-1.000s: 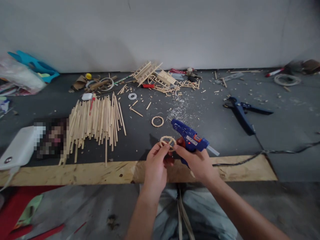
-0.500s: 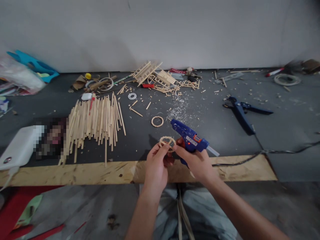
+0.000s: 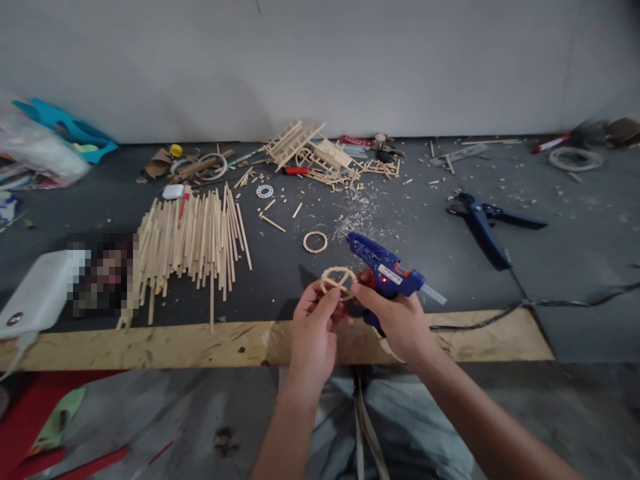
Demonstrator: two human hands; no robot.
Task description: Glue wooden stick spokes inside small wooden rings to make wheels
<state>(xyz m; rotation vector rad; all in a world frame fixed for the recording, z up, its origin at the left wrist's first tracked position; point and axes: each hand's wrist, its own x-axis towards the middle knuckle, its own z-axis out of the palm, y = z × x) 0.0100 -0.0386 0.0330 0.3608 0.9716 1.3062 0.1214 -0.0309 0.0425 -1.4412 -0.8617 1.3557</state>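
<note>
My left hand (image 3: 316,327) pinches a small wooden wheel (image 3: 327,272), a ring of short pieces with crossing spokes, near the table's front edge. My right hand (image 3: 397,317) is closed around a blue glue gun (image 3: 373,252). Its thumb reaches the wheel's right rim. The gun's nozzle points up and left, apart from the wheel, and a clear glue stick (image 3: 434,293) sticks out of its back. A red light glows on the gun's side. Just beyond the wheel, a second wooden ring (image 3: 315,243) without spokes lies flat on the dark table.
A heap of wooden sticks (image 3: 190,233) lies on the left beside a white power bank (image 3: 43,293). Wooden models (image 3: 310,150) and offcuts sit at the back. Blue cutters (image 3: 483,223) rest on the right. The gun's cord (image 3: 470,327) runs rightwards.
The wheel has shifted slightly up and right and tilted, so its crossed spokes show more clearly. The glue gun has moved a little to the right.
</note>
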